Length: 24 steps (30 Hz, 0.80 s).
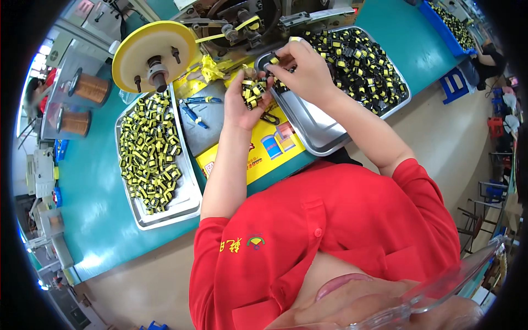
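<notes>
My left hand [240, 105] is palm up and curled around several small coils wrapped in yellow tape [253, 92], with black ends. Just to its right, my right hand [308, 70] pinches one small yellow-and-black coil [273, 60] between thumb and fingers, above the near-left corner of a metal tray [316, 140]. That tray holds a heap of black coils with yellow tape [357, 63]. Left of my left forearm, a second metal tray [192, 201] holds a pile of yellow-taped coils [151, 148].
A large yellow tape roll [129, 60] stands on a spindle beside the winding machine [236, 27]. Blue-handled hand tools [195, 117] lie on a grey plate [212, 129]. Copper wire spools [91, 89] stand at left; a blue bin [440, 33] of coils sits far right on the green table.
</notes>
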Each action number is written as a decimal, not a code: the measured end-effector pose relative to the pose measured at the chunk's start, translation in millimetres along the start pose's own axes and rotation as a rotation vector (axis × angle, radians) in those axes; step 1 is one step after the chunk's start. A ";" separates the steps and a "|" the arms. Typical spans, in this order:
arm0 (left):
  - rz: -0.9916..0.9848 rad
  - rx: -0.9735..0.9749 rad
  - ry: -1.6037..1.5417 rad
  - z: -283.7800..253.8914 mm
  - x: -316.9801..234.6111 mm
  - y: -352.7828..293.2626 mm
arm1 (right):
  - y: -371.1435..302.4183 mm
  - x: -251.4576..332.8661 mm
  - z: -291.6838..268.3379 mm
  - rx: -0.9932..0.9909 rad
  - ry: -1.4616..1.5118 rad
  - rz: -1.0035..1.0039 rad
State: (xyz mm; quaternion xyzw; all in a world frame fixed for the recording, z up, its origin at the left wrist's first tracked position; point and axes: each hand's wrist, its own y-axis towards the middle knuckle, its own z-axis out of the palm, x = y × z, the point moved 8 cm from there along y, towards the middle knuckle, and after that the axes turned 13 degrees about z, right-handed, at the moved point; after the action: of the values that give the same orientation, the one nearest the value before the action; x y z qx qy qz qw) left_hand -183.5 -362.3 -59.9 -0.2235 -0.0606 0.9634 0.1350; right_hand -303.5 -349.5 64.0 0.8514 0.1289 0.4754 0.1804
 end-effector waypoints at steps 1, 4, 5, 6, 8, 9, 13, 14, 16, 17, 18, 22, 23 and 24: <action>-0.019 0.003 -0.014 -2.2 1.6 1.2 | 6.3 1.2 1.4 -0.057 -0.073 0.013; -0.006 0.006 0.007 1.5 3.7 1.1 | 20.2 -1.4 10.5 -0.166 -0.137 0.025; -0.001 0.005 0.003 2.1 2.9 0.9 | 24.1 -4.5 12.7 -0.212 -0.119 0.034; -0.011 0.018 -0.016 4.3 2.9 0.5 | 28.7 -5.6 14.7 -0.248 -0.149 0.037; -0.028 0.028 -0.035 4.4 4.0 1.7 | 33.0 -12.6 21.2 -0.246 -0.083 0.079; -0.024 0.028 -0.039 3.8 3.2 3.0 | 34.3 -17.9 22.7 -0.249 -0.016 0.125; -0.032 0.072 -0.031 12.7 5.1 1.4 | 34.6 -17.2 20.8 -0.238 0.008 0.085; -0.037 0.042 -0.014 11.6 7.3 0.7 | 36.0 -19.5 19.7 -0.172 -0.038 0.074; -0.032 0.038 -0.014 6.1 4.1 -2.3 | 30.5 -4.6 8.3 -0.075 -0.224 -0.005; -0.020 0.039 -0.014 2.8 0.3 -2.3 | 19.1 0.5 4.0 -0.057 -0.396 -0.156; -0.034 0.021 -0.039 -5.4 -0.2 0.0 | 6.6 -4.5 1.6 0.032 -0.515 -0.209; -0.004 0.016 0.004 7.1 3.3 0.2 | -43.0 -21.9 0.1 0.162 -0.782 -0.444; -0.009 0.018 0.010 6.6 4.2 0.0 | -47.7 -26.8 2.1 0.125 -0.795 -0.464; -0.012 0.025 0.013 5.3 5.2 0.0 | -50.1 -31.4 3.3 0.111 -0.819 -0.483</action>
State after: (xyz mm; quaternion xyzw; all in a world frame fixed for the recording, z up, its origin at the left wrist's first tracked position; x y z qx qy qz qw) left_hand -190.3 -361.1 -57.3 -0.2277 -0.0489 0.9618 0.1438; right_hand -319.2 -317.2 16.9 0.9228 0.2666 0.0376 0.2757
